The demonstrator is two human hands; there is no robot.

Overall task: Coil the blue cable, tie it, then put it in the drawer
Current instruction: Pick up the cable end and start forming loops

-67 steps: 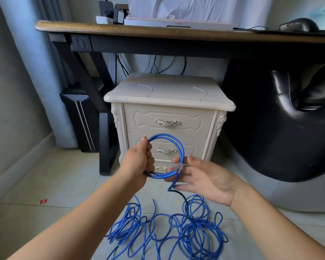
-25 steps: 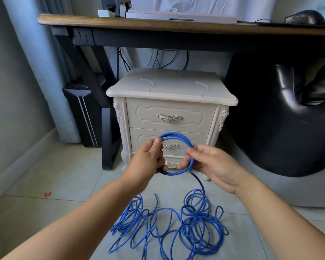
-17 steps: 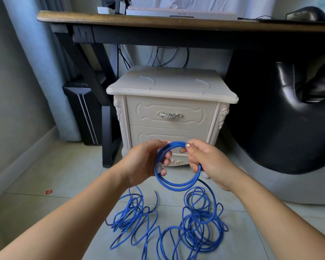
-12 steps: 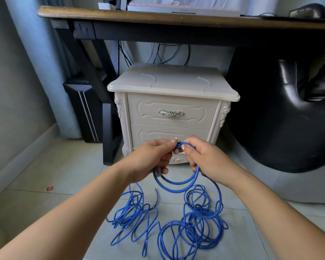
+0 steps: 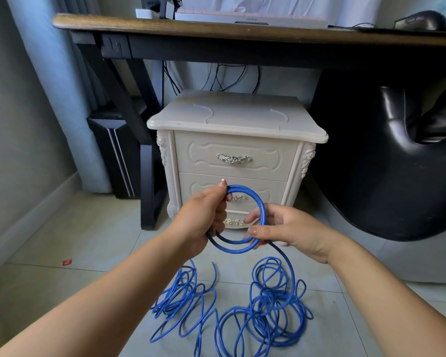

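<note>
Fingers of the left hand (image 5: pixel 204 217) curl round the left side of a small coil of the blue cable (image 5: pixel 262 210), thumb on top, while the right hand (image 5: pixel 291 230) pinches the coil's lower right between thumb and fingers, at centre frame. The cable drops to a loose tangle (image 5: pixel 242 307) on the tiled floor (image 5: pixel 75 240), lower centre. Behind stands a cream nightstand (image 5: pixel 232 117), drawers (image 5: pixel 233 148) closed, under a wooden desk (image 5: pixel 216 30) across the top.

Blue cable (image 5: pixel 262 212); cream nightstand (image 5: pixel 236 130) with carved scroll patterns and silver handles (image 5: pixel 233 158); brown-topped desk (image 5: pixel 216 28) on black legs; pale grey floor tiles (image 5: pixel 75 243); black chair (image 5: pixel 397 163)
</note>
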